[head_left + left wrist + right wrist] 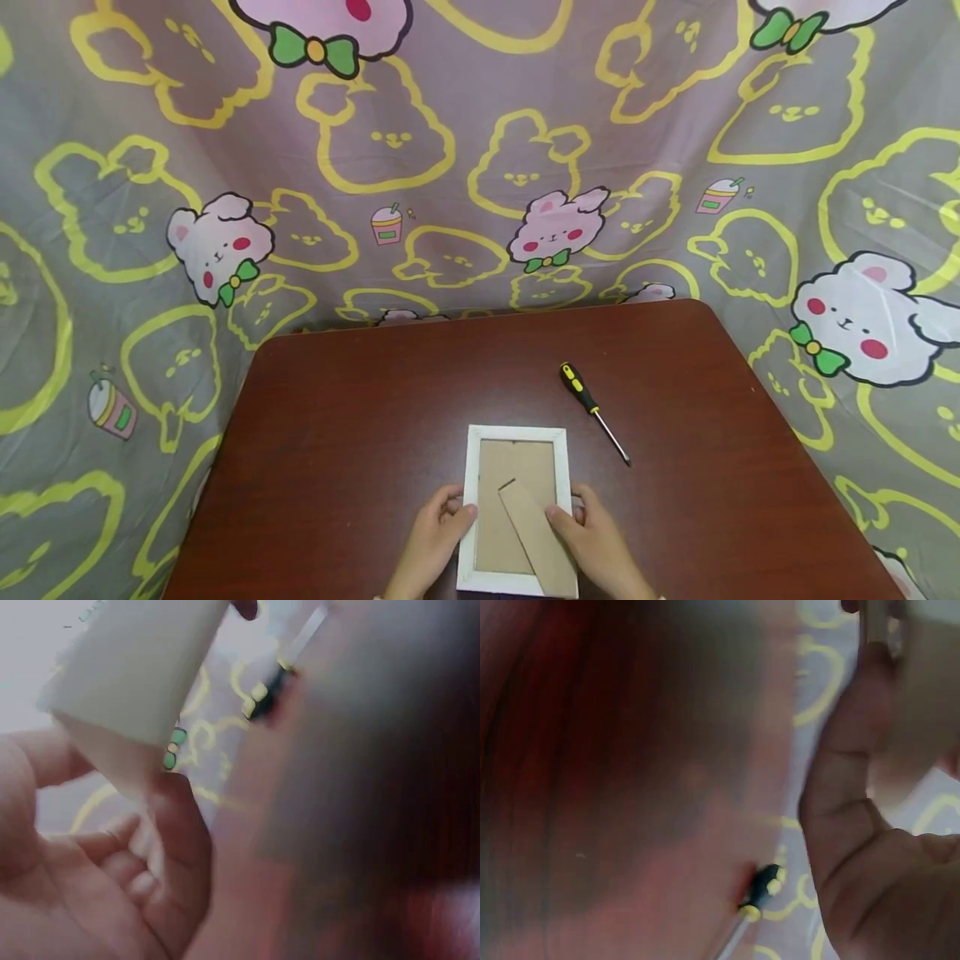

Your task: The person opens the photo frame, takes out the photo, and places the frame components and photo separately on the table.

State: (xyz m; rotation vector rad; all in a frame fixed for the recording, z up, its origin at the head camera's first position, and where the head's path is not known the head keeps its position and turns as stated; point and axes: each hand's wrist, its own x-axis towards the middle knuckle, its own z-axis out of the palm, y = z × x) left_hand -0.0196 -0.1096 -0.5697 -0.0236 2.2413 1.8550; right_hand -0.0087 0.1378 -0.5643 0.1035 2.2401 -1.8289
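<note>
A white picture frame (472,467) is held back side up near the front of the table, its brown backing board (491,542) showing. A brown easel leg (531,525) slants across that board down to the lower right corner. My left hand (433,533) grips the left side of the frame, thumb on the border. On the opposite side my right hand (600,546) grips the edge, its thumb over the leg. Blurred in the left wrist view, the frame (131,671) sits between thumb and fingers; the right wrist view shows my right hand (847,817) bent round it.
A black and yellow screwdriver (576,385) lies on the dark red-brown table (360,417), beyond the frame to the right, its tip towards me. A cartoon-patterned curtain (450,192) hangs behind the table and along both sides.
</note>
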